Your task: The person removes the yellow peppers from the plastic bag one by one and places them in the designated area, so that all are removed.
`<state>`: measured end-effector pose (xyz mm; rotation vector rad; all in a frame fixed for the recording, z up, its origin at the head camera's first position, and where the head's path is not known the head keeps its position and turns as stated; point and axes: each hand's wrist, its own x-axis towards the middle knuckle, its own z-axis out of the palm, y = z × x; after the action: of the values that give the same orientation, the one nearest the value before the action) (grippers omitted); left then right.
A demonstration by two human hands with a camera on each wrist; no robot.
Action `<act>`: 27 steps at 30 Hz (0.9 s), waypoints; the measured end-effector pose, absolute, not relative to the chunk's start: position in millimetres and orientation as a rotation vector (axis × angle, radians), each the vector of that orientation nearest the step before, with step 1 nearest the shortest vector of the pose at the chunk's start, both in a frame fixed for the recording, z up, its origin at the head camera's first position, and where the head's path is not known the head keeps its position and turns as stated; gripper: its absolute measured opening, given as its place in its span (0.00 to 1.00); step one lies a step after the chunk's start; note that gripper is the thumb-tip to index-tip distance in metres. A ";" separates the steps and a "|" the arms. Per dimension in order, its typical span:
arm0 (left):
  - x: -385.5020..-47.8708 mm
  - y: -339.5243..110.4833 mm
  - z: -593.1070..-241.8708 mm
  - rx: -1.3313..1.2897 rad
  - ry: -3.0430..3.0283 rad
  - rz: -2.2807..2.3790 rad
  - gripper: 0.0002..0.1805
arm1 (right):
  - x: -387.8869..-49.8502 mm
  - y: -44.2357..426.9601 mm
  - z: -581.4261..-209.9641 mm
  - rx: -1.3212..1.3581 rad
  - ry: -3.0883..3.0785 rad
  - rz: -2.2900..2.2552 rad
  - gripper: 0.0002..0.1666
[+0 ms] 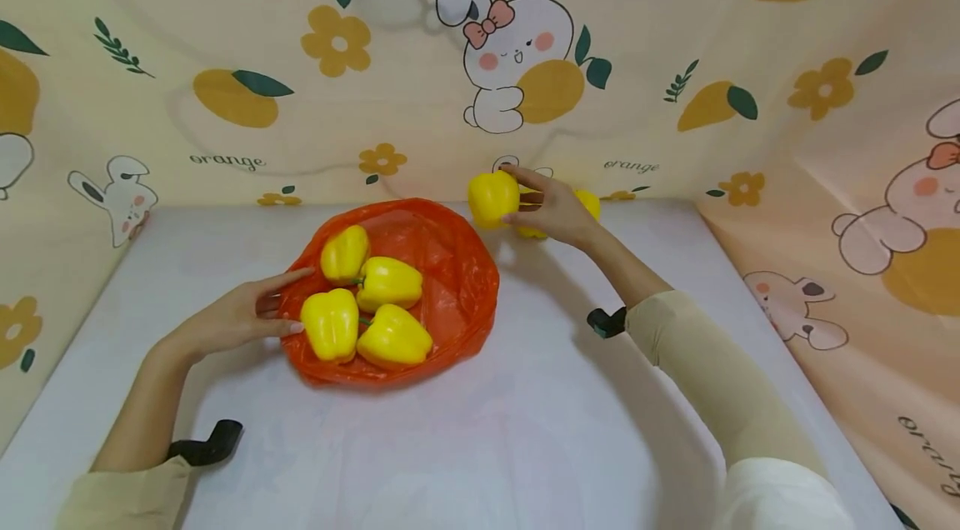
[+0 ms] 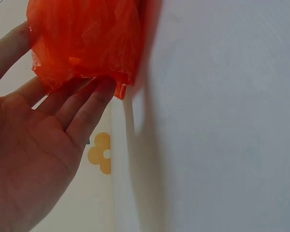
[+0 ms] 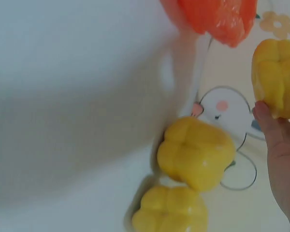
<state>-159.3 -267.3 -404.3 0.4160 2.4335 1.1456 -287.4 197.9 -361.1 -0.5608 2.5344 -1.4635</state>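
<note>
A red plastic bag [image 1: 457,263] lies spread wide on the table, with several yellow bell peppers [image 1: 390,283] inside its left half. My left hand [image 1: 236,315] is at the bag's left edge, fingers fairly straight and touching the plastic; the left wrist view shows the fingertips against the red bag [image 2: 87,43]. My right hand [image 1: 553,209] pinches a yellow bell pepper [image 1: 493,199] between thumb and fingers, lifted just beyond the bag's far right rim. That held pepper [image 3: 276,79] also appears in the right wrist view.
Two more yellow bell peppers [image 3: 195,152] sit on the table by the back wall, partly hidden behind my right hand in the head view. A patterned cloth [image 1: 420,97] hangs behind the white table [image 1: 525,430] and along its sides.
</note>
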 end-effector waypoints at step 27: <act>-160.2 -264.9 -402.0 0.440 2.428 1.163 0.44 | -287.6 277.6 -342.4 -0.395 2.607 -1.450 0.48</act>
<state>-160.2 -264.9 -402.0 0.4395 2.4280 1.1632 -287.6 277.6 -342.4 -0.3953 2.6067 -1.4500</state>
